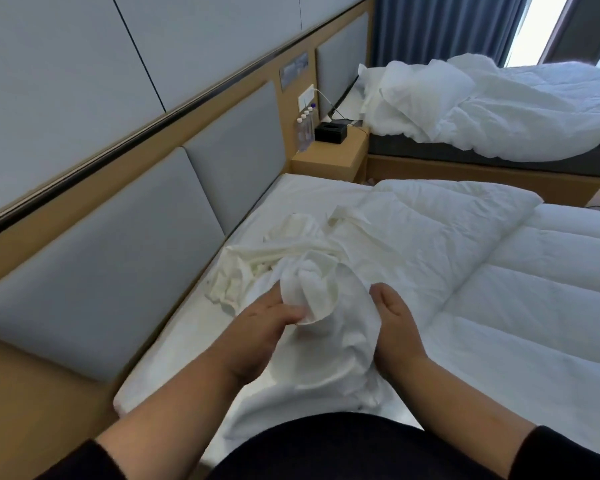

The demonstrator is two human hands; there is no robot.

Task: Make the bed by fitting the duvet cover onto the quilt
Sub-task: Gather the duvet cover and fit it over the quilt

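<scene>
The white duvet cover [329, 344] lies bunched at the near corner of the bed, its crumpled folds trailing toward the headboard. My left hand [257, 327] pinches a gathered knob of this fabric between thumb and fingers. My right hand [395, 323] presses against the right side of the same bunch, fingers curled around the cloth. The stitched white quilt [520, 299] spreads over the bed to the right, its top corner folded back toward the headboard.
A grey padded headboard [101, 271] in a wooden frame runs along the left. A wooden nightstand [329, 157] holds water bottles and a black tissue box. Beyond it stands a second bed [499, 109] with rumpled white bedding, blue curtains behind.
</scene>
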